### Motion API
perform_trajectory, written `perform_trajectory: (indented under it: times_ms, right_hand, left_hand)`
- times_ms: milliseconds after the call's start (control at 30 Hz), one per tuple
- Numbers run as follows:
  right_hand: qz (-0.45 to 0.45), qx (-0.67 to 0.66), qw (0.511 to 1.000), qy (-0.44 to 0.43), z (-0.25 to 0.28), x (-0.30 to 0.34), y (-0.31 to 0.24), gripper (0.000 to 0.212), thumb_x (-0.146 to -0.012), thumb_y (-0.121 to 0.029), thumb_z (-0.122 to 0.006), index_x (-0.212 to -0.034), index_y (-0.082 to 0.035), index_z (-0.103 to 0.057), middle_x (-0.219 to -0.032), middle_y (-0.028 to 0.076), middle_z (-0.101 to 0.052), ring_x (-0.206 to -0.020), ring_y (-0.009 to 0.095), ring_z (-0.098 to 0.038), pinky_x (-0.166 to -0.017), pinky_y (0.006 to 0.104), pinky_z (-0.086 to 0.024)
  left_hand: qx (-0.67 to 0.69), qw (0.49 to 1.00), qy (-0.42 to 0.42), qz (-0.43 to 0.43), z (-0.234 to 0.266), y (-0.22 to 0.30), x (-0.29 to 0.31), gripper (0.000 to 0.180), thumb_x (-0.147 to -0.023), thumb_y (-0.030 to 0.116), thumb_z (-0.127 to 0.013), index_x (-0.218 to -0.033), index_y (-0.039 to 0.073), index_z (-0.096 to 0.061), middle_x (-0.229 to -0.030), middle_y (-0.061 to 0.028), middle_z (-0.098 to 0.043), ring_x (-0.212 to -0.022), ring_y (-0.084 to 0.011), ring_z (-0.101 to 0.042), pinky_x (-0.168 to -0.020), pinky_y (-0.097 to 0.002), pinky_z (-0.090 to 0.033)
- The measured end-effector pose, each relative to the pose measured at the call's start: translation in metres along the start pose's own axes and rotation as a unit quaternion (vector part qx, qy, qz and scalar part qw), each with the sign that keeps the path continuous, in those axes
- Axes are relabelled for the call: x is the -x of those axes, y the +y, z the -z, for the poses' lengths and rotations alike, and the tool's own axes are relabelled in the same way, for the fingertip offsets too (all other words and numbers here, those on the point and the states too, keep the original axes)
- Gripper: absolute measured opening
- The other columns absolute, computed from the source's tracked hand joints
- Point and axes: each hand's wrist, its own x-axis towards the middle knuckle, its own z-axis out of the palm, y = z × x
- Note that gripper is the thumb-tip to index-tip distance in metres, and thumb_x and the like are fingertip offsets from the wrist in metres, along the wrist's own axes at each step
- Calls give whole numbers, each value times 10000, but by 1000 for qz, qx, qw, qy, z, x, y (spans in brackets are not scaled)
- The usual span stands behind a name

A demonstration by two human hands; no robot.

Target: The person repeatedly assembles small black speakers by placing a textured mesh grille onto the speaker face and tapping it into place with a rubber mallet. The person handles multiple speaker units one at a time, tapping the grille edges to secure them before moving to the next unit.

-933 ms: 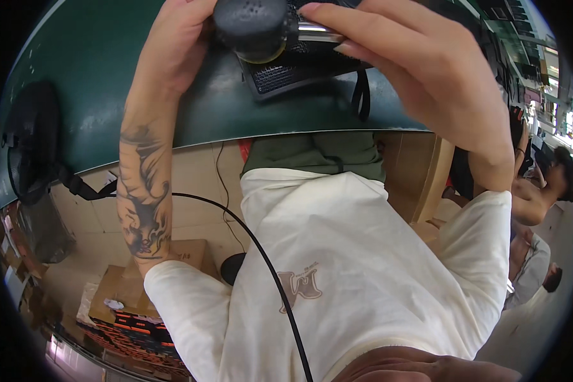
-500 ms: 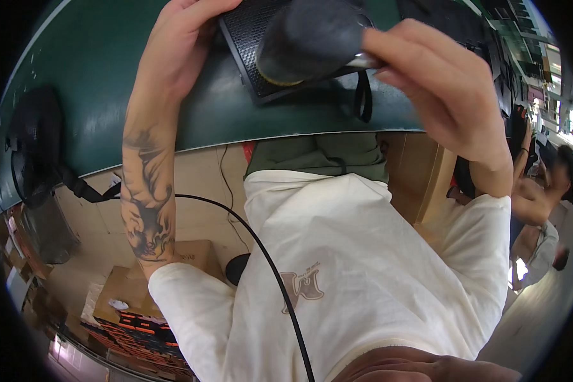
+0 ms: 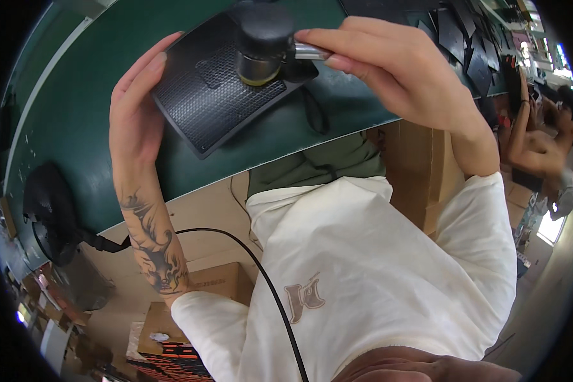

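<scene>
A black panel (image 3: 213, 108) with a woven-looking texture and smooth rim lies tilted on the green table. My left hand (image 3: 137, 95) grips its left edge, with thumb and fingertips at the rim. Over the panel's upper right part stands a mallet (image 3: 264, 35), its head black on top, with a metallic band and a yellowish lower face. The fingers of my right hand (image 3: 401, 67) are closed around its shiny metal handle. Whether the lower face touches the panel, I cannot tell. A black strap loop (image 3: 315, 111) hangs by the panel's right end.
More dark flat pieces (image 3: 452, 38) are heaped at the far right of the green table (image 3: 76, 127). A black bag-like object (image 3: 48, 210) with a strap sits at the left edge. Cardboard boxes (image 3: 219, 283) stand below. Another person (image 3: 541, 137) is at the right.
My left hand has moved down and left, and more of the panel shows. The mallet has shifted left and slightly up with my right hand, its head now more upright.
</scene>
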Motion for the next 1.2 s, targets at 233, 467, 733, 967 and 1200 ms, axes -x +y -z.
perform_trajectory:
  times_ms: [233, 467, 733, 967, 1200]
  right_hand:
    - [24, -38, 998, 38, 8, 4, -2, 357, -995, -121, -650, -1326, 8, -623, -870, 124, -617, -766, 299, -626, -647, 368, -515]
    - [34, -26, 998, 34, -2, -15, 6, 245, -966, -95, -629, -1195, -6, -629, -851, 152, -603, -815, 324, -647, -673, 409, -522]
    - [-77, -35, 988, 129, 9, 16, 31, 367, -978, -145, -648, -1325, -26, -623, -981, 156, -686, -855, 322, -669, -736, 372, -532]
    - [-187, 35, 962, 198, -37, 100, 75, 289, -926, -97, -696, -1211, -51, -712, -923, 104, -629, -797, 301, -624, -703, 362, -493]
    - [-183, 58, 959, 211, -68, 106, 64, 243, -841, -98, -756, -1080, -60, -732, -967, 71, -640, -895, 285, -643, -760, 386, -516]
  left_hand:
    - [-36, 999, 16, -7, -2, 4, 7, 574, -975, 203, -635, -1425, -134, -516, -1348, -204, -647, -1232, -266, -637, -1106, -373, -458]
    - [-40, 998, 43, -8, 0, 4, 6, 563, -999, 189, -583, -1441, -144, -480, -1359, -235, -621, -1236, -289, -630, -1094, -394, -474]
    - [-97, 992, 74, -17, -4, -1, 9, 577, -1030, 259, -538, -1485, -86, -456, -1420, -256, -575, -1297, -303, -590, -1144, -393, -433]
    - [-454, 832, -85, -306, 7, -2, 42, 1054, -835, 648, -751, -1599, 41, -355, -1693, -255, -163, -1542, -446, -239, -1234, -539, -212]
    - [-638, 726, -99, -236, -20, 15, 46, 954, -615, 267, -899, -1487, 122, -541, -1610, -199, -343, -1487, -473, -284, -1203, -567, -272]
